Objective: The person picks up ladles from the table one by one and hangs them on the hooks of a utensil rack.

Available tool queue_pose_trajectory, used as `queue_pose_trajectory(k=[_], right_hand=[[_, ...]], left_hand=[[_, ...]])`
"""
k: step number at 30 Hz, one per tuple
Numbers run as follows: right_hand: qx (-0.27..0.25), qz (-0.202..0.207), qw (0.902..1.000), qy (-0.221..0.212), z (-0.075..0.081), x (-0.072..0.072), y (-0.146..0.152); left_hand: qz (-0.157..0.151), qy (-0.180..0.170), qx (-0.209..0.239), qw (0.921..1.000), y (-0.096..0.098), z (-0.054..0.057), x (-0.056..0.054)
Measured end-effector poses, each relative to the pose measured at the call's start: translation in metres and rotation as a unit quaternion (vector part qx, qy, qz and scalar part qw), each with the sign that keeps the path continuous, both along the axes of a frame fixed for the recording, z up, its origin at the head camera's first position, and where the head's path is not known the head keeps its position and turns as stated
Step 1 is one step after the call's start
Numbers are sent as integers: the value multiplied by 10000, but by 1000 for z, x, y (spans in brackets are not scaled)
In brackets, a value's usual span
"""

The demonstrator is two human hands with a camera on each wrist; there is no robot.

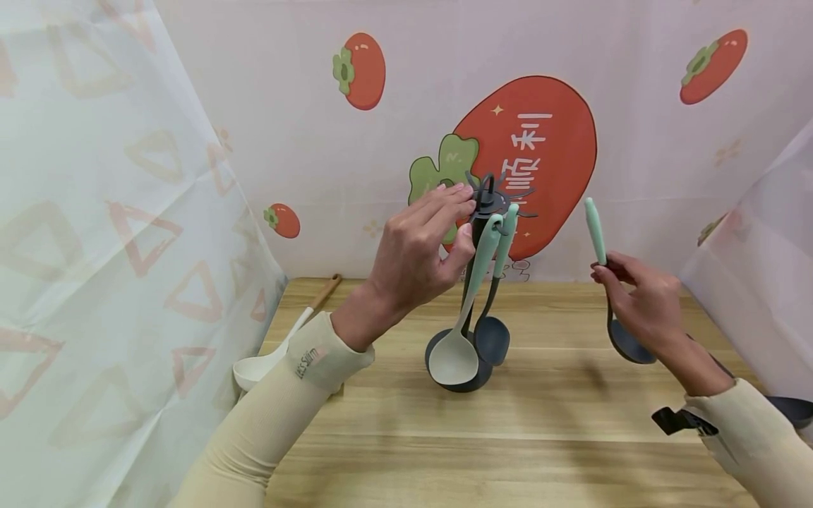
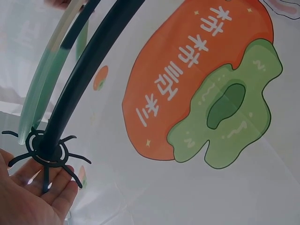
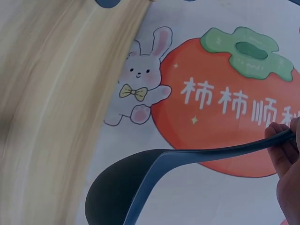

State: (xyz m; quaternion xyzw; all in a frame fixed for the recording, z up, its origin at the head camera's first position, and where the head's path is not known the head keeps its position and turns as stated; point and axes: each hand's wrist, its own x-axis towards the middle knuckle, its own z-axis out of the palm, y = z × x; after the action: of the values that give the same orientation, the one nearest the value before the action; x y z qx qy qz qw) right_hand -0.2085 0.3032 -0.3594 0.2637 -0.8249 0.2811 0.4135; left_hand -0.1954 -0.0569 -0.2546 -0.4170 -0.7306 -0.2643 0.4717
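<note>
A dark utensil stand (image 1: 489,201) with a ring of hooks on top rises from a round base on the wooden table. My left hand (image 1: 422,243) rests its nearly straight fingers against the hooked top; in the left wrist view the fingers (image 2: 56,183) lie behind the hooks. From the hooks hang a pale grey spoon (image 1: 454,358) and a dark-headed utensil (image 1: 492,341), both with mint green handles. To the right of the stand, my right hand (image 1: 644,300) pinches a dark ladle (image 3: 159,176) just below its mint handle, bowl down.
A white utensil with a wooden handle (image 1: 324,293) lies at the table's left, partly behind my left sleeve. Beyond my right forearm a dark utensil (image 1: 790,409) is partly hidden. Printed cloth walls (image 1: 254,85) stand behind and at both sides of the wooden table (image 1: 394,430).
</note>
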Motion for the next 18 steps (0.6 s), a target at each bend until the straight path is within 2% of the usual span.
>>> queue_pose_trajectory(k=[6, 13, 18], right_hand=[[70, 163, 9997, 141, 10, 0, -10], [43, 540, 9983, 194, 21, 1, -24], [34, 605, 9979, 233, 26, -1, -32]], left_hand=[[-9, 1, 6, 10000, 0, 0, 0], [3, -33, 9, 10000, 0, 1, 0], [17, -51, 14, 10000, 1, 1, 1]])
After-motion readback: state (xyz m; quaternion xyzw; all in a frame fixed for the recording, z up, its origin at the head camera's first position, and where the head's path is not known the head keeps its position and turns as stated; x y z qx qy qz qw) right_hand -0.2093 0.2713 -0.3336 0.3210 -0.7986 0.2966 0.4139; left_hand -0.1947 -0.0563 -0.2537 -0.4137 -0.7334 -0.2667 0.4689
